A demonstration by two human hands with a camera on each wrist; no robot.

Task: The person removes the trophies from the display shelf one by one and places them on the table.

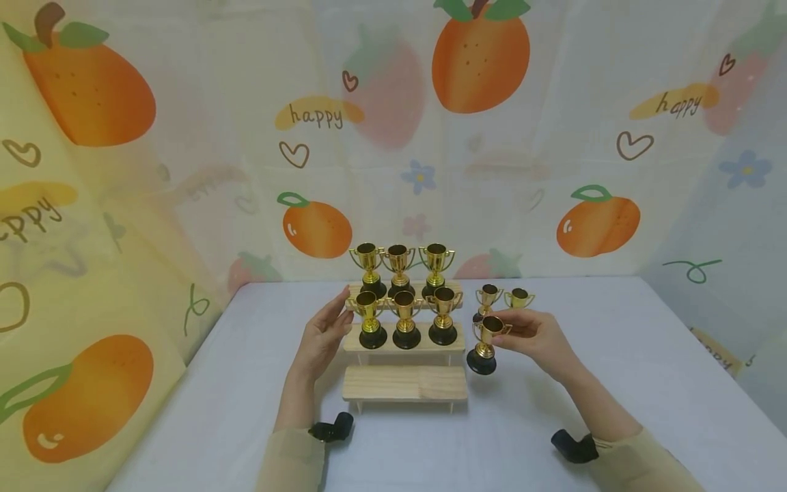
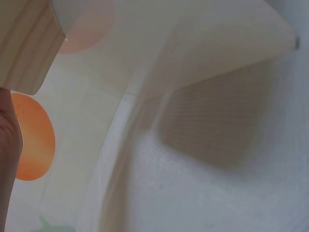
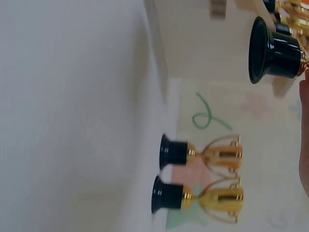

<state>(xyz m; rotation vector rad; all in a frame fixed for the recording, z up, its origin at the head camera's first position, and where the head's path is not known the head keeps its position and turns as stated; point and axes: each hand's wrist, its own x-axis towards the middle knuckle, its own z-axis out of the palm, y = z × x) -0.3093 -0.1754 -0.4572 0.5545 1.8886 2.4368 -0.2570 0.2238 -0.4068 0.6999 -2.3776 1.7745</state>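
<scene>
My right hand [image 1: 533, 336] pinches a small gold trophy cup [image 1: 492, 328] by its cup. This trophy tilts slightly, its black base [image 3: 277, 50] off the table and beside the wooden stand's right side. My left hand [image 1: 322, 336] is at the left end of the three-tier wooden stand [image 1: 406, 384], its extended fingers touching or very near the upper tier. Three gold trophies [image 1: 401, 258] stand on the top tier and three more trophies [image 1: 406, 309] on the middle one. The bottom tier is bare wood. In the left wrist view, little of the hand [image 2: 7, 140] shows.
Behind the right hand, two more trophies [image 3: 219, 198] stand upright on the white table [image 1: 233, 383]. A fruit-patterned cloth [image 1: 510, 157] hangs behind the table and at both sides.
</scene>
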